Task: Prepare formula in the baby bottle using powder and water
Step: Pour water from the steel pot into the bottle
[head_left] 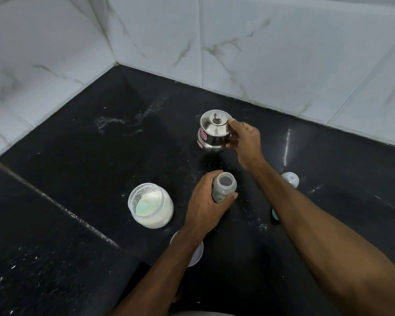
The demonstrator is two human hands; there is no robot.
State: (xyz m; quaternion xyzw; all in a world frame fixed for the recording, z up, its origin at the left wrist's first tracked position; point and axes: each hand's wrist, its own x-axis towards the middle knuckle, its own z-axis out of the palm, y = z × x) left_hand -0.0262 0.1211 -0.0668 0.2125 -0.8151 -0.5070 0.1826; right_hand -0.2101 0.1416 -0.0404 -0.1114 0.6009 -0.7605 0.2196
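An open baby bottle (224, 187) stands upright on the black counter (100, 156), and my left hand (205, 204) is wrapped around its body. Behind it, my right hand (244, 140) grips the right side of a small lidded steel pot (211, 131), which looks slightly lifted or tilted over the counter. An open clear jar (149, 205) with white powder inside sits to the left of the bottle. The bottle's teat cap (290, 179) rests to the right, partly hidden by my right forearm.
A white lid (197, 252) lies under my left forearm near the front. A small dark and teal object (275, 216) peeks out beside my right forearm. White marble-tiled walls (260, 53) close the counter at the back and left. Powder specks dot the counter.
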